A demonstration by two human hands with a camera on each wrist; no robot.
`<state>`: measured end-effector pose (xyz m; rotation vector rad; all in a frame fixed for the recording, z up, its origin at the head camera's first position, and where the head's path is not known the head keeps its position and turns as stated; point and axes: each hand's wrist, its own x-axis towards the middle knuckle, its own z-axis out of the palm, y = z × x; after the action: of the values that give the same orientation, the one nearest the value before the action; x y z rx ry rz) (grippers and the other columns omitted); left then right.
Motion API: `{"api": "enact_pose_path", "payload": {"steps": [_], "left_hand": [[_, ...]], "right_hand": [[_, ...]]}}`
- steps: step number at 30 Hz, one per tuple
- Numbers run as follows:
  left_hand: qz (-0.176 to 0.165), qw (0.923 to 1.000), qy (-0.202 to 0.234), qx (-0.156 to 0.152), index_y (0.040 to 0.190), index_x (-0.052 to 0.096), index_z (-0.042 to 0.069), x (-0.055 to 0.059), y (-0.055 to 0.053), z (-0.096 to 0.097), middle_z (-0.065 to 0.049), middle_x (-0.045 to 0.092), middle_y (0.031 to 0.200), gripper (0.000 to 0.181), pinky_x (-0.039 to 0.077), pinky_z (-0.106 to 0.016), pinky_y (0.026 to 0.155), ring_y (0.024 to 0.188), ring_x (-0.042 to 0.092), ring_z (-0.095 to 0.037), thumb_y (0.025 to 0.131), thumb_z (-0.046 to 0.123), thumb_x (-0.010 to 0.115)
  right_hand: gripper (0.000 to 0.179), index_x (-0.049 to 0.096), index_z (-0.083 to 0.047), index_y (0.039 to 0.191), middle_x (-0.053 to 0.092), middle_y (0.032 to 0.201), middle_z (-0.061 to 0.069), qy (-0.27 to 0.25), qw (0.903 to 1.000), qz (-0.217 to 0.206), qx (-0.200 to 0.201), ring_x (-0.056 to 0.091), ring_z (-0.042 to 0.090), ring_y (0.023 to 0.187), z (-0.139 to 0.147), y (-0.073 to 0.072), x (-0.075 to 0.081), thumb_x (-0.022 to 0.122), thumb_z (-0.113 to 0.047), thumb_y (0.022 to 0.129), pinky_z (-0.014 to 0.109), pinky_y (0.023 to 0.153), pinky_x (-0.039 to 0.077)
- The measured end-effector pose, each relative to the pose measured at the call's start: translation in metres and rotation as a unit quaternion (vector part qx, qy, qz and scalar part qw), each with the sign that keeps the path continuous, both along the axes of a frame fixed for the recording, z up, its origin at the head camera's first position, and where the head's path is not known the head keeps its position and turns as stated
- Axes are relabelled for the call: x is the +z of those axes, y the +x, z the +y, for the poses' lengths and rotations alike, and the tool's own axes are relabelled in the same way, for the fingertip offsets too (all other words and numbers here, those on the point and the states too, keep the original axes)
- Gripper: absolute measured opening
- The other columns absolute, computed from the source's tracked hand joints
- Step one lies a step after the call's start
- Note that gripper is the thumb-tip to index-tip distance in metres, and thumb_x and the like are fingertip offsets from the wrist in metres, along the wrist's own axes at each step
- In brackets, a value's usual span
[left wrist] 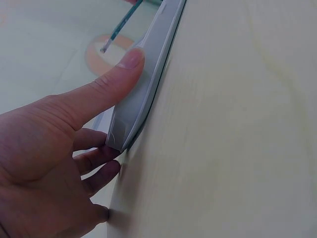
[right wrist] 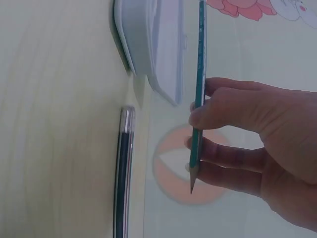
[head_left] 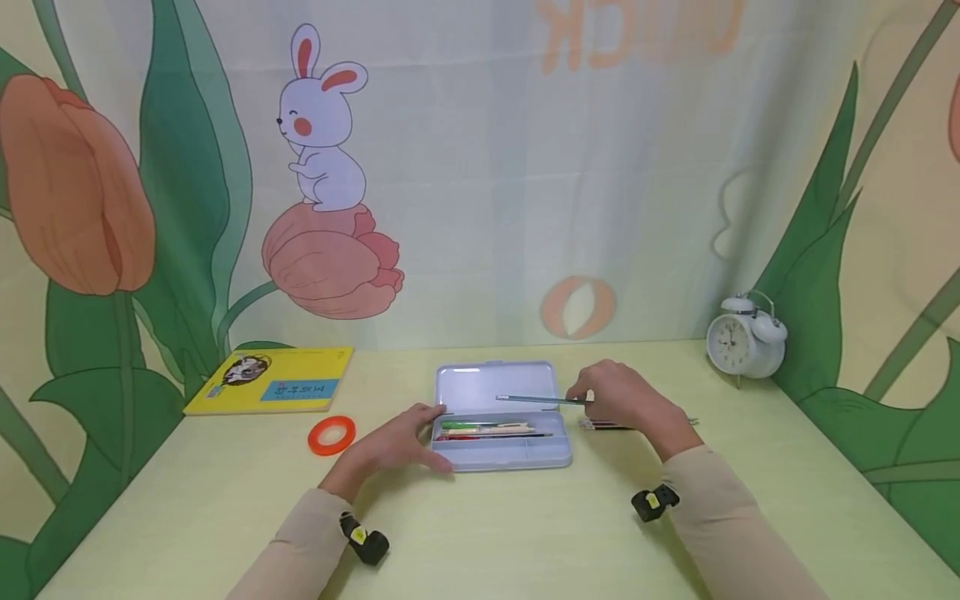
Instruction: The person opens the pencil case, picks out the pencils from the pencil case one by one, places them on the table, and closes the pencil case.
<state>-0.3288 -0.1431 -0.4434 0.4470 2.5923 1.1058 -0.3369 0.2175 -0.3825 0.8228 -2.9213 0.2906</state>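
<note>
Beige sleeves (head_left: 742, 533) are lying nearest, flanking a pale surface (head_left: 517, 542) that is offering open room along the near edge of the pencil case (head_left: 510, 464). That case is lying open, its lid (head_left: 465, 385) tipping back on the far side, its tray (head_left: 480, 452) holding pens (head_left: 487, 428) in the compartment by the hinge. A yellow book (head_left: 307, 371) is resting well to the left. The right grip (head_left: 622, 394) is pinching a pencil (head_left: 536, 399) just beyond the lid's right end; the tray is lying leftward of it and nearer the person. The left grip (head_left: 397, 438) is holding the tray's left end, thumb against the near wall, fingers at the corner. A white clock (head_left: 738, 343) is standing back right, well apart, while an orange ring (head_left: 314, 440) is lying beside the left grip. Loose pencils (head_left: 597, 425) are resting just right of the tray, nearer the right grip, partly hidden. The held pencil is hovering, its long axis running nearly parallel to the case's long side, blunt end pointing left across the lid, tip pointing right
</note>
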Motion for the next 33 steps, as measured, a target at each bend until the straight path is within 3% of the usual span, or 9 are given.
{"api": "enact_pose_path", "payload": {"steps": [9,22,33], "left_hand": [[0.005,1.0,-0.001,0.0,0.155,0.04,0.016,0.0,-0.002,-0.003,-0.009,0.04,0.151,0.105,0.031,-0.057,0.114,0.139,0.035,-0.031,0.067,0.041,0.092],[0.003,1.0,-0.001,-0.002,0.156,0.039,0.018,0.0,-0.003,-0.002,-0.008,0.04,0.152,0.106,0.032,-0.057,0.113,0.139,0.035,-0.031,0.068,0.043,0.092],[-0.003,1.0,0.007,-0.006,0.155,0.039,0.015,0.001,0.0,-0.001,-0.01,0.04,0.151,0.104,0.029,-0.057,0.115,0.139,0.034,-0.032,0.069,0.039,0.092]], "right_hand": [[0.027,0.081,-0.009,0.1,0.073,0.089,-0.003,-0.016,0.999,-0.04,0.014,0.062,0.021,0.083,0.023,0.003,0.002,0.076,0.004,0.077,0.035,0.074,0.052],[0.03,0.081,-0.009,0.096,0.071,0.086,-0.004,0.011,0.9986,-0.052,-0.005,0.064,0.019,0.082,0.057,0.011,0.002,0.072,0.012,0.077,0.038,0.075,0.056],[0.033,0.081,-0.008,0.092,0.071,0.087,-0.001,-0.014,0.9955,-0.093,-0.012,0.059,0.015,0.078,0.085,0.013,-0.006,0.072,0.017,0.072,0.035,0.072,0.055]]}}
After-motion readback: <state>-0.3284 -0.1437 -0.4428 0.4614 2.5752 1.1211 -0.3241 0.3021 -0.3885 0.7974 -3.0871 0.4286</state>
